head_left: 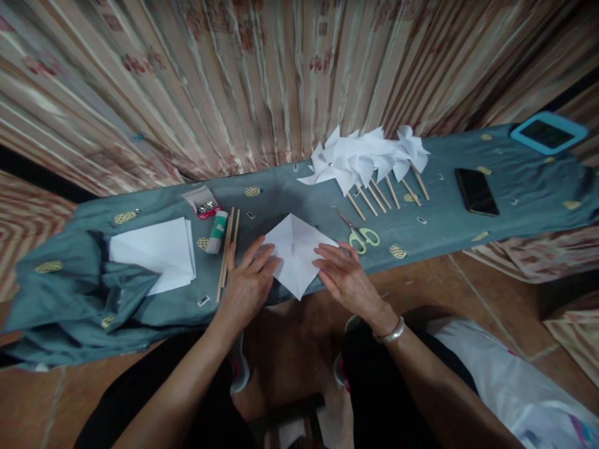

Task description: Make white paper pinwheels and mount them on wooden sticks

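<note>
A square sheet of white paper (296,252) lies turned like a diamond at the table's near edge, with a crease running down its middle. My left hand (248,279) rests on its left corner, fingers stretched out. On the right corner lies my right hand (347,278), its fingers extended and slightly bent. Close to the right fingers are green-handled scissors (362,238). Wooden sticks (227,252) lie just left of my left hand, beside a green and white glue stick (218,232).
Several white paper pinwheels (360,159) on sticks lie overlapped at the back. A small open box of metal pins (204,204) and a paper stack (154,252) are at left. A black phone (476,191) and a blue-framed tablet (548,133) lie right on the cloth-covered table (435,231).
</note>
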Demonstrator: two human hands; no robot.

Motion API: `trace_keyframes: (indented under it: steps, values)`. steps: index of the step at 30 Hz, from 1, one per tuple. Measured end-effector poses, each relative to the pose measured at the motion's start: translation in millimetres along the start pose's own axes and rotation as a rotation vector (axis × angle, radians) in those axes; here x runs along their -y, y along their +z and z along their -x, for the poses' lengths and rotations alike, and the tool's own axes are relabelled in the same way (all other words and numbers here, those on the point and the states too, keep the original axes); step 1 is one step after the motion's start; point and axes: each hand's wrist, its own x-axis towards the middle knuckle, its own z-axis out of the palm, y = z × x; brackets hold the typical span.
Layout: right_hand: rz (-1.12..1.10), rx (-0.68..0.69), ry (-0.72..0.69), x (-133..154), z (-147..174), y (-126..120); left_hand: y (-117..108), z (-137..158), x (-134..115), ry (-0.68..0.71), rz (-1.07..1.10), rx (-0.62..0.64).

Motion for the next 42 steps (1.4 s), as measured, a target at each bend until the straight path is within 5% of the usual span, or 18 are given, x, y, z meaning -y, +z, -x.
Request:
trace_keyframes:
  steps: [7,11,17,21,26,35,42]
  values:
    - [0.023,0.051,0.009,-1,2,0,15,6,12,-0.217,0.306,-0.165]
    - [0.036,0.06,0.007,1,2,-1,19,6,14,-0.321,0.455,-0.156]
    - [0.031,0.056,0.012,1,3,-3,18,4,15,-0.259,0.44,-0.16]
    - [0.019,0.027,-0.001,1,3,-4,10,1,15,-0.092,0.23,-0.223]
    - [-0.035,-0.003,0.015,-2,5,-4,7,-1,13,-0.075,0.102,-0.218]
    - [-0.33,-0.048,0.314,-5,-3,-3,6,2,12,-0.19,0.238,-0.084]
    - [-0.341,-0.152,0.492,-8,-24,9,8,2,15,-0.259,0.209,-0.051]
